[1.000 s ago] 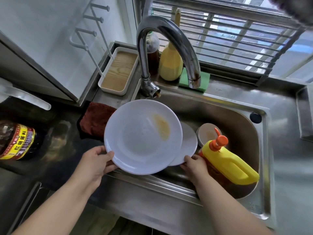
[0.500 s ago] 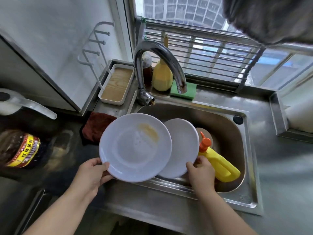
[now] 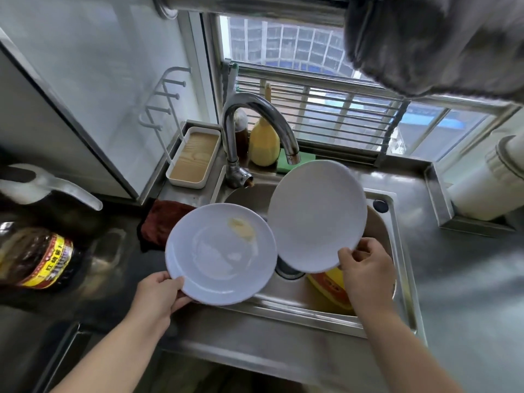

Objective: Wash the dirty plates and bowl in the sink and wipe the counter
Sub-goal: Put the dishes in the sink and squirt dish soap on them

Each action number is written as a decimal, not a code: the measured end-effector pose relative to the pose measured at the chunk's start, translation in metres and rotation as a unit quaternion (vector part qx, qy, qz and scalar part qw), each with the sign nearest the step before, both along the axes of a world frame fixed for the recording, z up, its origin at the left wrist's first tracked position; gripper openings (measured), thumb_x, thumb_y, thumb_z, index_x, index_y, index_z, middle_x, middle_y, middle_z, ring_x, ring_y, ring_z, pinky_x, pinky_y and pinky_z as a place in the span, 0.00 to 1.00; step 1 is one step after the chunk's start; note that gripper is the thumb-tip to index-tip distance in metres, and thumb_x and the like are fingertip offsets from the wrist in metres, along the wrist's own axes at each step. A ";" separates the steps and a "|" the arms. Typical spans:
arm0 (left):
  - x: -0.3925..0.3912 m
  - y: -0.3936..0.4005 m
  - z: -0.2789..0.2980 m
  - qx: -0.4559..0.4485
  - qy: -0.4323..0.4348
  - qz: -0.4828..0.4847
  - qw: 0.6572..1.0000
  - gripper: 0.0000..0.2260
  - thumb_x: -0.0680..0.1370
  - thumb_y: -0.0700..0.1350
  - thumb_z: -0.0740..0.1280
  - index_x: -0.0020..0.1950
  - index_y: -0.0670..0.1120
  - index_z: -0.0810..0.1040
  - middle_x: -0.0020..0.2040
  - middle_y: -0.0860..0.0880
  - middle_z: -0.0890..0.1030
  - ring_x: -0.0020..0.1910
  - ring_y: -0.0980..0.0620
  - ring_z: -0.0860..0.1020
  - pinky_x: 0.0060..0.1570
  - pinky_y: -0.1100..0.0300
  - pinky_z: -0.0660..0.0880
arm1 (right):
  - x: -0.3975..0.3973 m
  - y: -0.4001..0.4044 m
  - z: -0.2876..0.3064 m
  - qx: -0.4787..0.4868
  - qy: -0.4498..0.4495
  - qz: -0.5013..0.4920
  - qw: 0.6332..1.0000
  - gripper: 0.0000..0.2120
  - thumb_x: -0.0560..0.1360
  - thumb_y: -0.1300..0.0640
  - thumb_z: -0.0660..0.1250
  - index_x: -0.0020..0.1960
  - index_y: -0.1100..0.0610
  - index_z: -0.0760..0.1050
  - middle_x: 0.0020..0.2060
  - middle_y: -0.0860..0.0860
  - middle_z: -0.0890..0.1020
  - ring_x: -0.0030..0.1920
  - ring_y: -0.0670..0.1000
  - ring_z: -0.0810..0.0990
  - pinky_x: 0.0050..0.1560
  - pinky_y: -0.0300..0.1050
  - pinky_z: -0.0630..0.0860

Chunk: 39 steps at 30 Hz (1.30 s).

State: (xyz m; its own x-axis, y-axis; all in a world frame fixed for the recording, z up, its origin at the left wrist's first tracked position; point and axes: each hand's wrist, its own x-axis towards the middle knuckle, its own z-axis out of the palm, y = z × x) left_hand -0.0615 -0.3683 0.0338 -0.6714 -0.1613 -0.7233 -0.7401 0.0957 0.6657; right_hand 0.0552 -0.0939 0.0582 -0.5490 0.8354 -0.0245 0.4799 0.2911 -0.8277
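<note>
Head view looked down on a stainless steel sink (image 3: pixel 397 279) set in a dark, glossy bench (image 3: pixel 467 293). Left hand (image 3: pixel 158 296) clenched the near rim of a round white plate (image 3: pixel 218 256), held almost flat over the sink's left edge; a pale yellow smear (image 3: pixel 241 228) marked its smooth face. Right hand (image 3: pixel 365 268) grasped the lower rim of a second plate (image 3: pixel 314 214), also round and white, tilted up on edge beneath the curved chrome tap (image 3: pixel 255 114); its face looked plain and matte. The two plates' rims met or nearly met, I cannot tell which. Under the right hand a yellow plastic bottle (image 3: pixel 329 285) with a red label lay in the basin, mostly hidden. A dark red, fuzzy cloth (image 3: pixel 164 219) sat on the bench just left of the sink. Behind the tap stood a yellow squeeze bottle (image 3: pixel 263 143) beside a green sponge (image 3: pixel 283 165), and a white rectangular tray (image 3: pixel 192 157) with a wood-grain top
</note>
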 end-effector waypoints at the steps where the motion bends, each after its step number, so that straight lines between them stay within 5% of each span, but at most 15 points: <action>1: -0.002 0.003 -0.002 -0.001 0.000 0.002 1.000 0.06 0.80 0.32 0.60 0.55 0.35 0.72 0.49 0.38 0.78 0.41 0.46 0.79 0.46 0.50 0.76 | 0.001 0.003 0.002 -0.003 0.003 -0.005 1.000 0.04 0.71 0.59 0.69 0.45 0.55 0.75 0.34 0.48 0.82 0.36 0.48 0.80 0.37 0.42 0.73; 4: -0.003 0.014 0.001 -0.004 0.006 -0.003 1.000 0.05 0.80 0.31 0.59 0.53 0.35 0.73 0.51 0.39 0.77 0.46 0.44 0.78 0.48 0.50 0.76 | 0.005 0.010 0.014 -0.011 0.020 -0.028 0.999 0.04 0.72 0.59 0.69 0.46 0.55 0.75 0.36 0.50 0.82 0.37 0.50 0.81 0.41 0.43 0.77; 8: -0.004 0.031 0.002 0.000 0.020 -0.007 1.000 0.10 0.79 0.29 0.58 0.40 0.39 0.71 0.49 0.39 0.76 0.48 0.42 0.77 0.47 0.50 0.75 | 0.008 0.023 0.030 -0.033 0.043 -0.053 0.997 0.06 0.73 0.63 0.68 0.49 0.57 0.74 0.36 0.49 0.79 0.33 0.41 0.76 0.29 0.25 0.69; 16: -0.022 0.075 -0.038 0.028 -0.029 -0.046 0.998 0.14 0.78 0.27 0.55 0.62 0.34 0.72 0.57 0.39 0.77 0.49 0.40 0.77 0.45 0.49 0.76 | 0.013 0.043 0.035 -0.225 0.125 -0.088 0.962 0.06 0.73 0.70 0.66 0.48 0.64 0.76 0.38 0.58 0.81 0.27 0.45 0.82 0.27 0.37 0.78; 21: -0.042 0.102 -0.063 0.019 -0.062 -0.086 0.994 0.16 0.78 0.27 0.54 0.63 0.35 0.72 0.55 0.38 0.78 0.47 0.42 0.77 0.40 0.50 0.76 | 0.016 0.048 0.025 -0.259 0.112 -0.091 0.955 0.07 0.73 0.70 0.67 0.43 0.59 0.75 0.40 0.61 0.82 0.32 0.52 0.83 0.31 0.40 0.81; 25: -0.053 0.108 -0.091 0.008 -0.094 -0.083 0.992 0.18 0.78 0.27 0.53 0.64 0.36 0.73 0.54 0.39 0.79 0.46 0.43 0.78 0.34 0.50 0.76 | 0.018 0.051 0.020 -0.269 0.124 -0.092 0.951 0.07 0.73 0.72 0.65 0.43 0.60 0.75 0.28 0.53 0.83 0.28 0.48 0.82 0.27 0.37 0.78; 29: -0.054 0.112 -0.115 0.017 -0.114 -0.064 0.991 0.18 0.78 0.26 0.51 0.61 0.37 0.73 0.51 0.39 0.78 0.45 0.41 0.77 0.37 0.47 0.76 | 0.021 0.050 0.023 -0.259 0.119 -0.081 0.955 0.05 0.73 0.71 0.66 0.46 0.64 0.75 0.27 0.51 0.83 0.28 0.49 0.82 0.27 0.37 0.78; 33: -0.054 0.122 -0.137 0.032 -0.131 -0.035 0.990 0.19 0.76 0.26 0.52 0.61 0.37 0.73 0.53 0.38 0.79 0.43 0.40 0.78 0.27 0.51 0.77 | 0.020 0.046 0.028 -0.251 0.112 -0.066 0.959 0.05 0.73 0.71 0.66 0.45 0.62 0.75 0.28 0.51 0.83 0.28 0.48 0.82 0.27 0.36 0.78; 39: -0.054 0.129 -0.156 0.050 -0.149 -0.031 0.987 0.14 0.79 0.29 0.56 0.63 0.37 0.72 0.58 0.38 0.77 0.48 0.41 0.75 0.46 0.48 0.75 | 0.026 0.047 0.021 -0.273 0.115 -0.068 0.953 0.06 0.74 0.70 0.64 0.50 0.64 0.74 0.28 0.52 0.84 0.28 0.46 0.82 0.28 0.34 0.77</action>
